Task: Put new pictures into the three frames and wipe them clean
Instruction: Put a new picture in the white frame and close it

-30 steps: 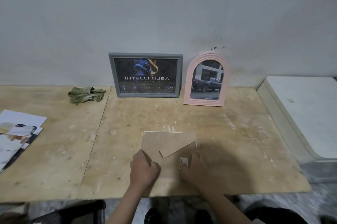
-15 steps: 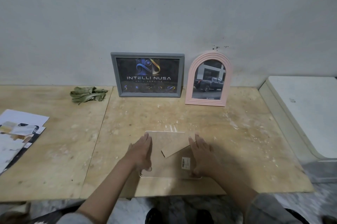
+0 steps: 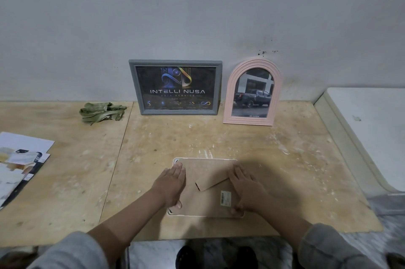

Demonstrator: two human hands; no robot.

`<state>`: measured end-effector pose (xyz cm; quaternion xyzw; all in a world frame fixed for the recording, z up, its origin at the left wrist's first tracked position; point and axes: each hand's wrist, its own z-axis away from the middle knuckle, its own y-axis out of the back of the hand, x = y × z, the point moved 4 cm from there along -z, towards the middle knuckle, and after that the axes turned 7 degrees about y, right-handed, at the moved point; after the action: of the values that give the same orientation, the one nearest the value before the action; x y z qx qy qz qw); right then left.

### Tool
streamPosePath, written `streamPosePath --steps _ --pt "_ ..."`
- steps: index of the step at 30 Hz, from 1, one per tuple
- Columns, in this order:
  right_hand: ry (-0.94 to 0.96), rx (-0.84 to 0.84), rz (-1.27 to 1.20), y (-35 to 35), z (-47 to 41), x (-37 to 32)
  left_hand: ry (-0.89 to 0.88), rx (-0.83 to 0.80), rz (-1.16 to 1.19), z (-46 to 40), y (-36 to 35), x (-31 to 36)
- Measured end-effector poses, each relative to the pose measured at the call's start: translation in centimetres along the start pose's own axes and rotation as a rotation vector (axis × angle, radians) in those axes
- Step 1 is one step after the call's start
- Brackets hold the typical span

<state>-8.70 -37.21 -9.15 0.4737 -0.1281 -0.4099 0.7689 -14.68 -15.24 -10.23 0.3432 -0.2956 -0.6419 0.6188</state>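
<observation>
A third frame (image 3: 206, 172) lies face down on the wooden table (image 3: 285, 170), showing its brown backing board, a folded stand flap and a barcode sticker. My left hand (image 3: 173, 183) rests flat on its left side, thumb at the lower left corner. My right hand (image 3: 245, 187) lies flat on its right side, fingers spread. A grey rectangular frame (image 3: 175, 87) with a dark logo picture leans on the wall. Beside it on the right stands a pink arched frame (image 3: 252, 93) with a truck picture.
A crumpled green cloth (image 3: 100, 111) lies at the back left. Loose printed pictures (image 3: 19, 159) are stacked at the left edge. A white slab-like surface (image 3: 368, 133) adjoins the table on the right. The table's front edge is just below the face-down frame.
Both hands slid from the frame's near corners up onto the backing board and flattened out on it. The camera view shifted slightly.
</observation>
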Motion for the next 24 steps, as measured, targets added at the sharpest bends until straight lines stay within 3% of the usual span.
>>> streamPosePath --steps 14,24 --pt "-0.04 -0.031 0.086 -0.1 -1.0 -0.6 -0.087 -0.039 0.225 0.2 -0.9 -0.5" --pt "0.056 -0.08 0.201 1.6 -2.2 0.4 -0.121 -0.029 0.021 -0.3 0.0 -1.7"
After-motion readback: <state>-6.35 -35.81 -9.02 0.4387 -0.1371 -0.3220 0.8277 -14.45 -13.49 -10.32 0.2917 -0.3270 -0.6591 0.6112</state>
